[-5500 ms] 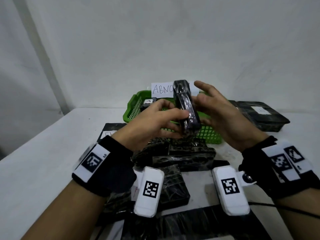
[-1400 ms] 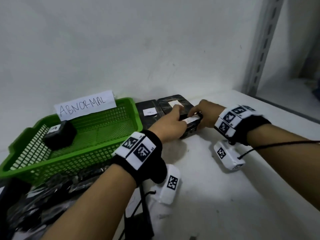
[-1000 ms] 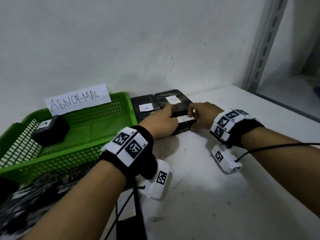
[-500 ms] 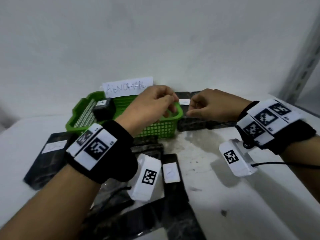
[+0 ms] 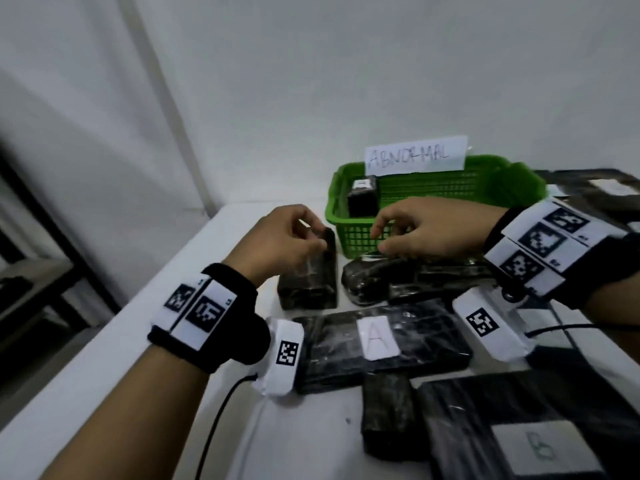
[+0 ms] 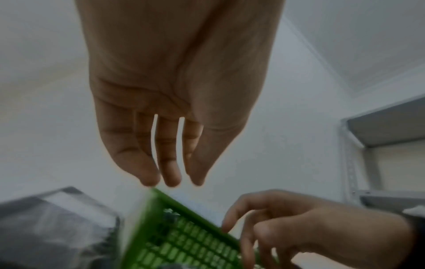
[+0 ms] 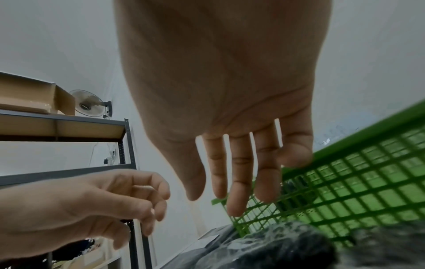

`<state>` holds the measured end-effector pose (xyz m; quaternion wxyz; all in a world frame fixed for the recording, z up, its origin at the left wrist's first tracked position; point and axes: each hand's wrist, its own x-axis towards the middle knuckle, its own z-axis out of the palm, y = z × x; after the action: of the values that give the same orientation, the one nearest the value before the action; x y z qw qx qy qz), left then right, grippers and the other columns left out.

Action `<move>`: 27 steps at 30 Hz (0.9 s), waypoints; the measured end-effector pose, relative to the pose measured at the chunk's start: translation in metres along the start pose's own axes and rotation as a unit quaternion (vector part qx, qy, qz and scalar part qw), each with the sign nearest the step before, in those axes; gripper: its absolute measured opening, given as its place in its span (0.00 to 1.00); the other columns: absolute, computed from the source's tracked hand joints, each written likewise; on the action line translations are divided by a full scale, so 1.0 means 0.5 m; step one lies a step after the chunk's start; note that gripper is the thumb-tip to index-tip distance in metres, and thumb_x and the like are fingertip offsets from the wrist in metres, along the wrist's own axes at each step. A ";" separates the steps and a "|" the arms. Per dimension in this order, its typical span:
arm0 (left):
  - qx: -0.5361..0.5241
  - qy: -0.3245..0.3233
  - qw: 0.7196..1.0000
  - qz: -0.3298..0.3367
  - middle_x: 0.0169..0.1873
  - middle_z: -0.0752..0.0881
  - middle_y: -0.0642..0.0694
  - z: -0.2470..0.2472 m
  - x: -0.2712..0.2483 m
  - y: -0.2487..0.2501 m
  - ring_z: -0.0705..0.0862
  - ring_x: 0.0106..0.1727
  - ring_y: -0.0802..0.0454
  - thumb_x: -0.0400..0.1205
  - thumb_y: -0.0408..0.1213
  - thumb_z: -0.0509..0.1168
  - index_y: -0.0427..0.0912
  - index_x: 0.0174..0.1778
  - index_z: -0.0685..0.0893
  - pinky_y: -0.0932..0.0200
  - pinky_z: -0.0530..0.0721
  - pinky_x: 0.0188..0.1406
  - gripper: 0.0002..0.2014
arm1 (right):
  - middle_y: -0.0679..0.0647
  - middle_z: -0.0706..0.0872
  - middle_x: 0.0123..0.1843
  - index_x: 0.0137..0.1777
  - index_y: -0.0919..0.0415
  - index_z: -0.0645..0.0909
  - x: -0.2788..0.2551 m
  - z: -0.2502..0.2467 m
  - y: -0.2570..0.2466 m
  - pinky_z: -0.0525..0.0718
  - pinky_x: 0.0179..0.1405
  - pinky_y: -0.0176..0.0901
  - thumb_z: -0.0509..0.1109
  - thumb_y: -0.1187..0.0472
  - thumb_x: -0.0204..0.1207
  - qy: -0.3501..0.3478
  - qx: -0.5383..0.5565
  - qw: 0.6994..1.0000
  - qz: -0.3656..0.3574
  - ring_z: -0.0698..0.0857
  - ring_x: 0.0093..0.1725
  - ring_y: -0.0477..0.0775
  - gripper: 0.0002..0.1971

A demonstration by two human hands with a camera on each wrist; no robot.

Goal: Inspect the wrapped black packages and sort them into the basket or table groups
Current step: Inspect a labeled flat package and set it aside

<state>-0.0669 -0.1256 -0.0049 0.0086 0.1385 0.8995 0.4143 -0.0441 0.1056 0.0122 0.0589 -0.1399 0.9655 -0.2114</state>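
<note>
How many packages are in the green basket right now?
1: a small black package sits in the left end of the green basket. The near wall and the right hand may hide others.

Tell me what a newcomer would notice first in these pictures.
The bright green plastic basket at the back of the white table stands out, with a white paper sign reading ABNORMAL on its rim and one small black wrapped package inside. In front of it, both bare hands, left hand and right hand, hover over shiny black wrapped packages; the flat black package labelled A lies nearest.
</note>
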 end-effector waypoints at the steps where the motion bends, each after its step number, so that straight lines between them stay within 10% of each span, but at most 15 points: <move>1: -0.001 0.024 0.999 -0.027 0.42 0.86 0.45 -0.007 0.007 -0.021 0.83 0.34 0.52 0.78 0.36 0.76 0.42 0.52 0.83 0.52 0.86 0.39 0.10 | 0.48 0.89 0.52 0.63 0.46 0.85 0.011 0.009 -0.014 0.81 0.48 0.43 0.72 0.47 0.81 -0.001 0.003 1.000 -0.002 0.86 0.48 0.48 0.13; 5: 0.024 -0.053 0.983 -0.174 0.53 0.83 0.42 -0.010 0.012 -0.074 0.85 0.52 0.45 0.80 0.49 0.73 0.39 0.66 0.73 0.49 0.90 0.40 0.25 | 0.49 0.88 0.59 0.65 0.48 0.86 0.058 0.052 -0.054 0.82 0.62 0.48 0.70 0.45 0.82 -0.025 -0.050 0.998 -0.014 0.85 0.59 0.52 0.15; 9: 0.027 -0.079 0.980 -0.182 0.53 0.81 0.46 0.003 0.006 -0.089 0.84 0.60 0.43 0.80 0.51 0.73 0.43 0.62 0.71 0.47 0.90 0.43 0.24 | 0.55 0.80 0.67 0.64 0.38 0.85 0.101 0.087 -0.057 0.78 0.67 0.58 0.67 0.38 0.81 -0.041 -0.144 0.989 0.022 0.75 0.67 0.58 0.16; 21: -0.206 -0.035 0.954 -0.215 0.51 0.86 0.42 -0.023 -0.019 -0.118 0.85 0.43 0.50 0.75 0.32 0.79 0.40 0.67 0.73 0.57 0.88 0.40 0.28 | 0.49 0.89 0.55 0.50 0.40 0.86 0.097 0.104 -0.067 0.79 0.65 0.54 0.69 0.42 0.82 -0.031 -0.079 0.996 -0.031 0.74 0.60 0.45 0.07; 27: -0.376 0.028 0.915 -0.145 0.52 0.92 0.41 -0.068 -0.045 -0.109 0.94 0.42 0.49 0.75 0.26 0.77 0.39 0.74 0.67 0.54 0.92 0.40 0.34 | 0.43 0.81 0.66 0.77 0.46 0.72 0.079 0.080 -0.105 0.80 0.64 0.47 0.66 0.28 0.69 0.052 0.114 0.991 -0.037 0.84 0.63 0.48 0.39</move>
<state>-0.0627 -0.1905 -0.0258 0.0949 -0.0187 0.6877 0.7196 -0.0621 0.0326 -0.0039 0.0158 -0.1567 0.9311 -0.3290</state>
